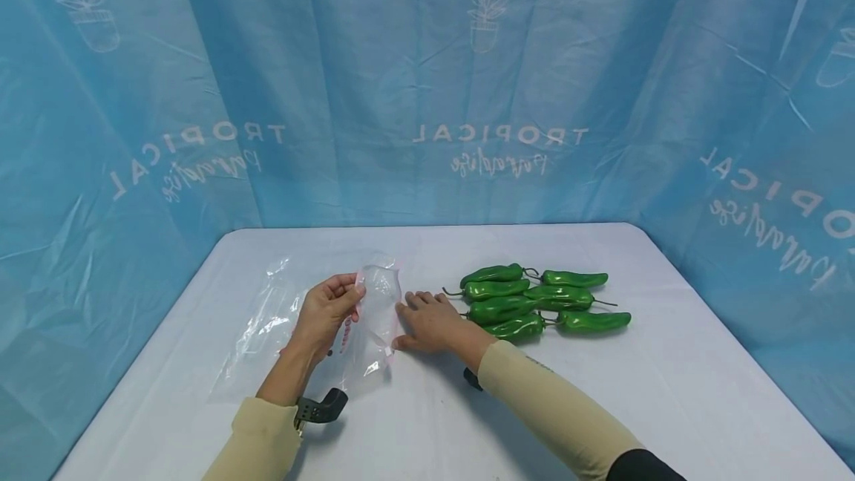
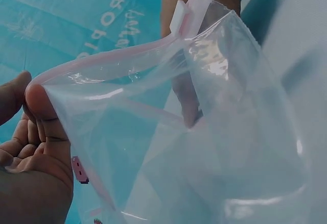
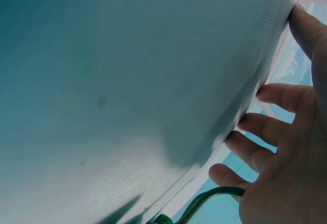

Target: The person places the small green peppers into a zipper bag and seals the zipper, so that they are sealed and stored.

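Note:
A clear zip bag with a pink-edged mouth is held up from the table, its mouth spread apart in the left wrist view. My left hand pinches the rim of the bag between thumb and forefinger. A white slider sits at the far end of the pink zip strip. My right hand is beside the bag's mouth, fingers spread, fingertips down at the table and bag edge. Several green peppers lie just beyond it to the right; a pepper stem shows by that hand's little finger.
More clear plastic lies flat on the white table to the left. Blue printed curtains hang behind and at both sides of the table.

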`<state>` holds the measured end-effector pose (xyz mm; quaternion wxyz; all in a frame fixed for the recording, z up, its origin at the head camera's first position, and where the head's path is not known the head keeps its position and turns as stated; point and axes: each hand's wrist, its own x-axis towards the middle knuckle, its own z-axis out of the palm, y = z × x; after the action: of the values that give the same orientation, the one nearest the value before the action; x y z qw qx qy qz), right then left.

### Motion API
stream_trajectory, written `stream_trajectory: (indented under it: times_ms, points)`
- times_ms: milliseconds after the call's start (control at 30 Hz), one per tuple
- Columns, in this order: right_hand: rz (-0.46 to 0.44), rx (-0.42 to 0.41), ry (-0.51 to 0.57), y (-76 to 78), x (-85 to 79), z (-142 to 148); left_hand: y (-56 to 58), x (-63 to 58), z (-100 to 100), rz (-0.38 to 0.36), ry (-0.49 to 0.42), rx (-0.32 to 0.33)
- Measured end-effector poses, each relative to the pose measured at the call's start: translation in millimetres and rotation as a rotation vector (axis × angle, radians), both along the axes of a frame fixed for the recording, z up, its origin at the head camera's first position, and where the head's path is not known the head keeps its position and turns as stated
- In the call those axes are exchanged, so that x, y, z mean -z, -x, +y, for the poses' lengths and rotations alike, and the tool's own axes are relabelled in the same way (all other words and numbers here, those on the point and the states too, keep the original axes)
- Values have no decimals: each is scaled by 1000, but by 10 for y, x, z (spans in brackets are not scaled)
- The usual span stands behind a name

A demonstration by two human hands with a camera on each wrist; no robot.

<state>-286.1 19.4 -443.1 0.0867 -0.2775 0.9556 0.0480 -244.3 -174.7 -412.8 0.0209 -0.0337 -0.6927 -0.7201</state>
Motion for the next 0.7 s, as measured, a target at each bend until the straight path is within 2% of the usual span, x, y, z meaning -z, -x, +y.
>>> stream_trajectory:
  times_ms: [300, 700]
  points:
    - [20, -18, 6, -4, 9, 22, 33, 69, 28, -20, 34, -3]
    - [50, -41, 66, -22, -63, 90, 67, 40, 59, -58, 41, -27]
